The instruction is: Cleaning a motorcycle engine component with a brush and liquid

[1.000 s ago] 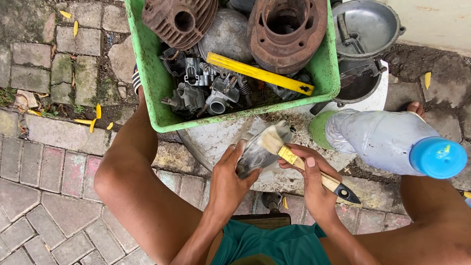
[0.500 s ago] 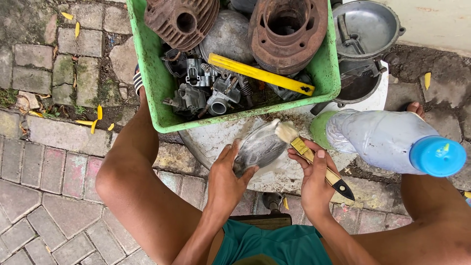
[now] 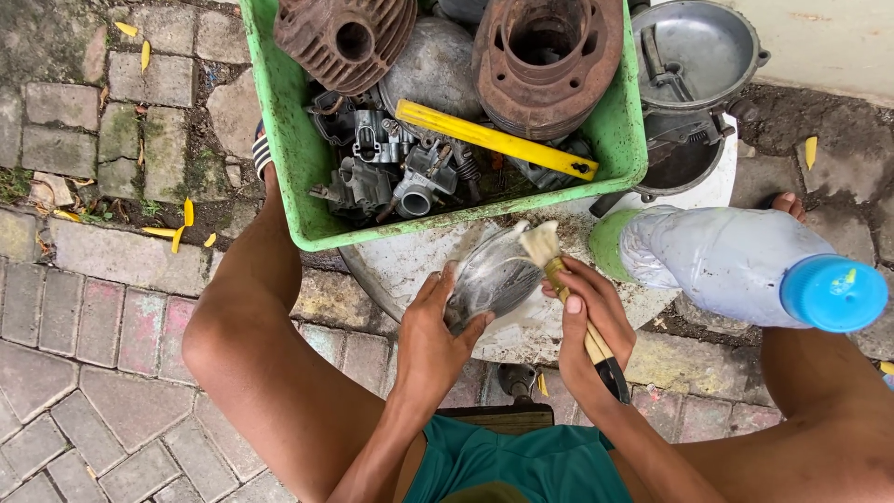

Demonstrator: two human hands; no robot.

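Left hand (image 3: 430,328) gripped wet cover (image 3: 491,277) over basin (image 3: 410,270); right hand (image 3: 589,321) clamped brush (image 3: 559,279). Cover looked slippery; could've slipped, dropped.

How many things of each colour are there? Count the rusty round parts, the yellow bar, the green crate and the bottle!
Rusty brown finned cylinders: 2
Yellow flat bar: 1
Green plastic crate: 1
Clear plastic bottle with blue cap: 1
Total: 5

Crate: green plastic crate (image 3: 279,140) holding rusty finned cylinders (image 3: 545,56), carburettors (image 3: 391,172), a yellow bar (image 3: 494,140).
Bottle: plastic bottle (image 3: 726,261), blue cap (image 3: 832,293).
Ground: brick paving (image 3: 84,307), yellow leaves (image 3: 182,224).
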